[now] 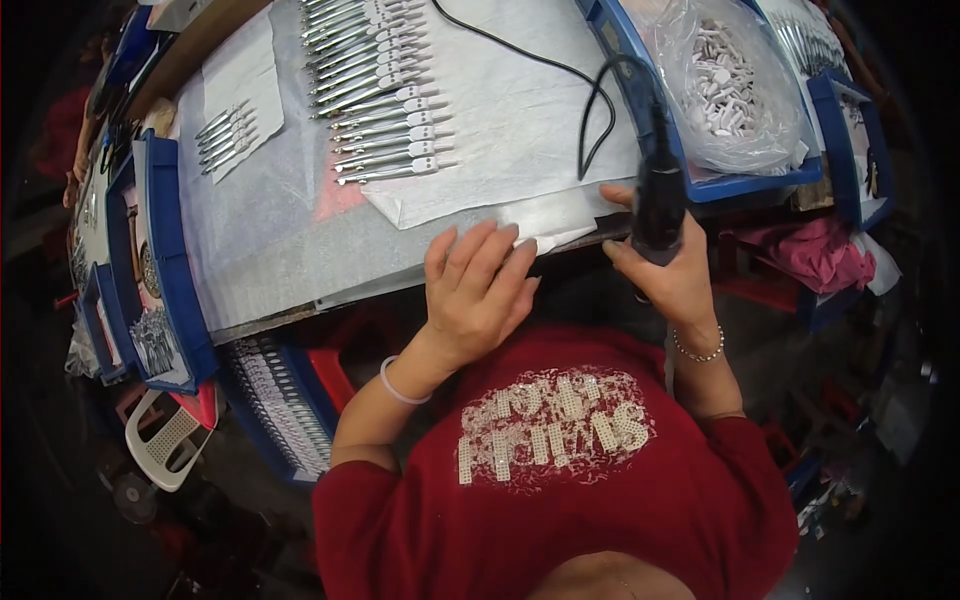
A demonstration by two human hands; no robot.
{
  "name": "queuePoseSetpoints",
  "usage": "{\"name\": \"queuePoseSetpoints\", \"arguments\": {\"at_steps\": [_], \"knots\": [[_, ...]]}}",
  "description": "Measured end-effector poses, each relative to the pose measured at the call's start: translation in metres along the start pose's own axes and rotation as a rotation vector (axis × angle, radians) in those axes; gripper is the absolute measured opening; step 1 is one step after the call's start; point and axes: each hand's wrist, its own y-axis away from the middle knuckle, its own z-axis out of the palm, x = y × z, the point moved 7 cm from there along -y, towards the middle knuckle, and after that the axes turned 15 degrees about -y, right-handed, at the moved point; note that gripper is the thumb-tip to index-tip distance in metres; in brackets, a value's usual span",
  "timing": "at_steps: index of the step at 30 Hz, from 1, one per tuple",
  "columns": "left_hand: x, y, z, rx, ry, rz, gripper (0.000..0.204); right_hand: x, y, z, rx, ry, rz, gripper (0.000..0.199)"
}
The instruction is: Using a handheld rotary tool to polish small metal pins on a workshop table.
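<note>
Presently, head view: right hand [676, 285] grips black corded power driver [657, 205]; left hand [478, 285] rests at bench edge [262, 323], its hold unclear. Beyond left hand, rows of white-ended metal parts [378, 75] look finished; loose white pieces [722, 88] beyond right hand suggest more remains.

We see pale block lettering [555, 445] in two lines across the red shirt [590, 520], the upper line broken up by a splattered print, the lower one clearer. On the slim metal pieces' [422, 163] white ends we find dark marks too small to read.
</note>
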Motion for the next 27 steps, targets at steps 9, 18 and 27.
{"name": "queuePoseSetpoints", "arguments": {"at_steps": [9,18,27], "knots": [[0.003,0.010,0.021,-0.260,-0.014,-0.010,0.042,0.024,-0.009,0.002,-0.086,0.125,0.125,0.052],[-0.002,0.014,0.019,-0.168,-0.072,-0.006,0.020,0.016,0.006,0.010,-0.127,0.244,0.109,0.052],[-0.009,0.011,0.018,-0.169,-0.072,0.009,0.022,0.019,0.016,0.015,-0.162,0.190,0.124,0.044]]}}
